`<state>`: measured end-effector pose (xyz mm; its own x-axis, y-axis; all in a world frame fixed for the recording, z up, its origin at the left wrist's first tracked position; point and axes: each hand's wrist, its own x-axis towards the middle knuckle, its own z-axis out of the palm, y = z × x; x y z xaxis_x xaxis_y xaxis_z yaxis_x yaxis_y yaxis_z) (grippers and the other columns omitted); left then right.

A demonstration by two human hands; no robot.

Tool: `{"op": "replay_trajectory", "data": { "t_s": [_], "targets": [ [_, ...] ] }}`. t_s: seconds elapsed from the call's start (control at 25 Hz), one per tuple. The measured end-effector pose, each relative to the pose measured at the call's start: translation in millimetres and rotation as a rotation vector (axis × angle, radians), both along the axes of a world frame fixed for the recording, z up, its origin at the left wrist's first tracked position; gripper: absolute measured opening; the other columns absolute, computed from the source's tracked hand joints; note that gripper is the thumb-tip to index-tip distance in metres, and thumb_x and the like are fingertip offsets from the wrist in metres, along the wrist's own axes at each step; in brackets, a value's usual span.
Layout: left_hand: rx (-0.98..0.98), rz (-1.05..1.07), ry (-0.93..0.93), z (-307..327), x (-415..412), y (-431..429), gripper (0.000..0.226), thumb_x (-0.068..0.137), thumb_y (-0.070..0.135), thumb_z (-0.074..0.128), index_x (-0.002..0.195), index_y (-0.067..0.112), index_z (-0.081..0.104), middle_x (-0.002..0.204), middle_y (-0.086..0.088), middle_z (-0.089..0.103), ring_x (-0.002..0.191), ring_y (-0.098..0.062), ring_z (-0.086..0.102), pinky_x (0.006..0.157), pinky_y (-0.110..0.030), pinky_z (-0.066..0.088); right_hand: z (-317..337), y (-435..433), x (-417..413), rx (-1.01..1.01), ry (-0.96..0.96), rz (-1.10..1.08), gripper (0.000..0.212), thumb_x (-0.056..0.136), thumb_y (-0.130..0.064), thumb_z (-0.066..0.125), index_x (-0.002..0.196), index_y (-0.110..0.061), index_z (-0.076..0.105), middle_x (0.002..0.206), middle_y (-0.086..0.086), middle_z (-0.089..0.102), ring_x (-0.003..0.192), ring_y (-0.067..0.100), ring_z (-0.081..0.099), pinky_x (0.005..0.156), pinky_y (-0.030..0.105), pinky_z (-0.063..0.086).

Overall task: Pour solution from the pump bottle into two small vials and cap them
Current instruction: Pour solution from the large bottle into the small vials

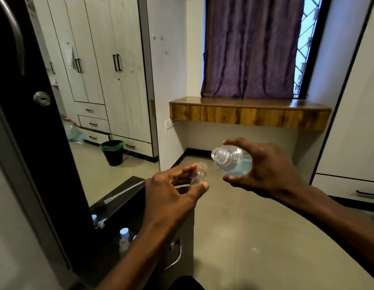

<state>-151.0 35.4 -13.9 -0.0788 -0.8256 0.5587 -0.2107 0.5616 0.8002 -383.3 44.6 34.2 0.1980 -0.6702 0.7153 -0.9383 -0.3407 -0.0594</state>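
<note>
We logged the left hand pinching 1 small open vial between thumb and curled fingers, in the air above the dark cabinet top. Its mouth was up and its long axis near upright, top leaning slightly right, probably to meet the stream. The right hand had fingers wrapped round the pump bottle, pump off, just beside the vial and a little higher. The bottle's long axis lay near horizontal, open neck pointing left toward the vial mouth. Blue liquid sat toward the base, so we judged pouring not yet begun. 1 white-capped vial stood below.
</note>
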Motion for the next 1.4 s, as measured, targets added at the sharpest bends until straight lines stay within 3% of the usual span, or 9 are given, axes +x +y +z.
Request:
{"op": "replay_trajectory", "data": {
  "t_s": [0.16,0.6,0.92,1.4],
  "targets": [
    [-0.006,-0.012,-0.009,2,-17,2,0.046,0.071,0.022,0.093,0.105,0.044,0.071,0.091,0.024,0.074,0.085,0.009,0.072,0.069,-0.006,0.053,1,10,-13,-0.037,0.098,-0.046,0.082,0.060,-0.052,0.091,0.134,-0.029,0.063,0.101,0.001,0.079,0.078,0.027,0.072,0.069,0.029,0.048],
    [0.009,-0.023,-0.035,0,-34,3,0.044,0.071,0.024,0.093,0.113,0.030,0.078,0.094,0.020,0.076,0.085,0.008,0.072,0.068,-0.012,0.058,3,15,-25,-0.092,0.215,-0.074,0.082,0.060,-0.045,0.093,0.133,-0.022,0.064,0.103,0.005,0.079,0.076,0.032,0.073,0.066,0.029,0.042],
    [0.007,0.003,-0.067,-3,-33,3,0.046,0.071,0.027,0.093,0.114,0.031,0.077,0.096,0.019,0.075,0.085,0.004,0.073,0.070,-0.015,0.061,-1,11,-28,-0.054,0.276,-0.061,0.086,0.062,-0.043,0.094,0.138,-0.021,0.061,0.113,0.008,0.077,0.085,0.034,0.074,0.070,0.046,0.061],
    [0.050,0.020,-0.086,-4,-31,4,0.045,0.069,0.025,0.094,0.111,0.032,0.079,0.094,0.017,0.076,0.083,0.002,0.073,0.072,-0.017,0.062,4,13,-21,-0.092,0.368,-0.094,0.090,0.050,-0.033,0.100,0.132,-0.016,0.067,0.107,0.011,0.079,0.077,0.035,0.075,0.064,0.040,0.057]
  ]
}}
